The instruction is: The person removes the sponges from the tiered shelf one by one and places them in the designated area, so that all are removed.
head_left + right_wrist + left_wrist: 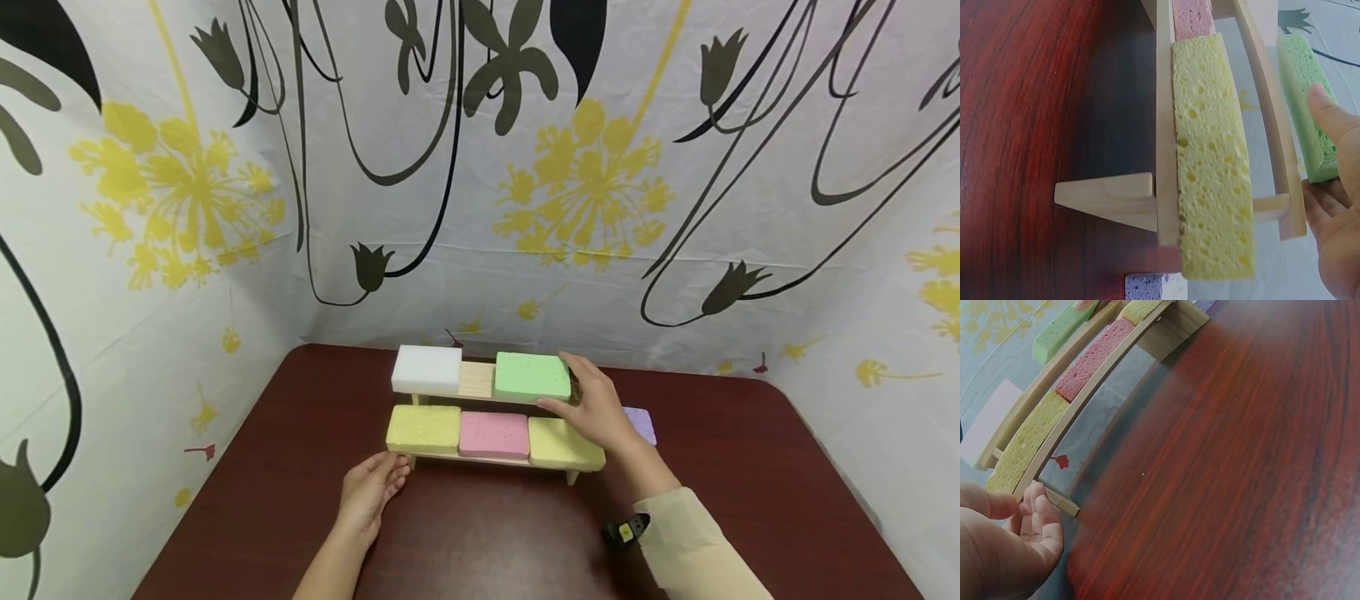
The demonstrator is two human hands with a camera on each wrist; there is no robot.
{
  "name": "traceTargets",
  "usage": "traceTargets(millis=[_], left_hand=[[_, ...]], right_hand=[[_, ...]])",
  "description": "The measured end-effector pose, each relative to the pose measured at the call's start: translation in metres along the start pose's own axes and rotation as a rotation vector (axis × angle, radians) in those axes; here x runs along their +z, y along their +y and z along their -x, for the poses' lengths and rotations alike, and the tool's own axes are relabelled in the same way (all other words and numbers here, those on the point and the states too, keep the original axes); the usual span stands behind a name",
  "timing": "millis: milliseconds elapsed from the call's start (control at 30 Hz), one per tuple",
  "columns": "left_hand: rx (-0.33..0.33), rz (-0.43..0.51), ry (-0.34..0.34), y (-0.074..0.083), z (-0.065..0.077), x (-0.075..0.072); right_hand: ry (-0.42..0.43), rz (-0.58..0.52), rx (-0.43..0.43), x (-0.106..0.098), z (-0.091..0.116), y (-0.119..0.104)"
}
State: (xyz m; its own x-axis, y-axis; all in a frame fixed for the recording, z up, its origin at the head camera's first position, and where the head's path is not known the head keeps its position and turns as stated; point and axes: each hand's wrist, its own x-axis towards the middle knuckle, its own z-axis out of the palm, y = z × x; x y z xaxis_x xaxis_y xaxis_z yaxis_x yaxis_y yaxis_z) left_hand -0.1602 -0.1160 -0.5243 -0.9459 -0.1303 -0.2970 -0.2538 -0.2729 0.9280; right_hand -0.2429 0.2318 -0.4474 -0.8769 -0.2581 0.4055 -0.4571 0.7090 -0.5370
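A small two-tier wooden rack [476,380] stands on the table. My right hand [597,406] holds a green sponge [531,377] at the right part of the upper tier. In the right wrist view its thumb [1325,109] lies along one side of that sponge. My left hand [371,492] pinches the left end of the lower tier, near a yellow sponge [1029,445]; the rack's leg [1060,501] shows beside the fingers. On the lower tier a pink sponge [493,435] sits between that yellow sponge and a second yellow sponge [1210,156]. A white block [426,369] rests on the upper tier's left.
A purple sponge [640,425] lies on the dark red wooden table [480,533], to the right of the rack and partly hidden by my right hand. Behind the table hangs a flower-patterned white cloth [420,208]. A dark watch-like band [626,531] is at my right wrist.
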Motion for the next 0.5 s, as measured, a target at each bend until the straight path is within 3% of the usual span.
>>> traceTargets(millis=[500], left_hand=[[-0.008, -0.002, 0.015, -0.002, -0.002, 0.001]], right_hand=[[0.005, -0.021, 0.053, -0.013, 0.012, 0.012]])
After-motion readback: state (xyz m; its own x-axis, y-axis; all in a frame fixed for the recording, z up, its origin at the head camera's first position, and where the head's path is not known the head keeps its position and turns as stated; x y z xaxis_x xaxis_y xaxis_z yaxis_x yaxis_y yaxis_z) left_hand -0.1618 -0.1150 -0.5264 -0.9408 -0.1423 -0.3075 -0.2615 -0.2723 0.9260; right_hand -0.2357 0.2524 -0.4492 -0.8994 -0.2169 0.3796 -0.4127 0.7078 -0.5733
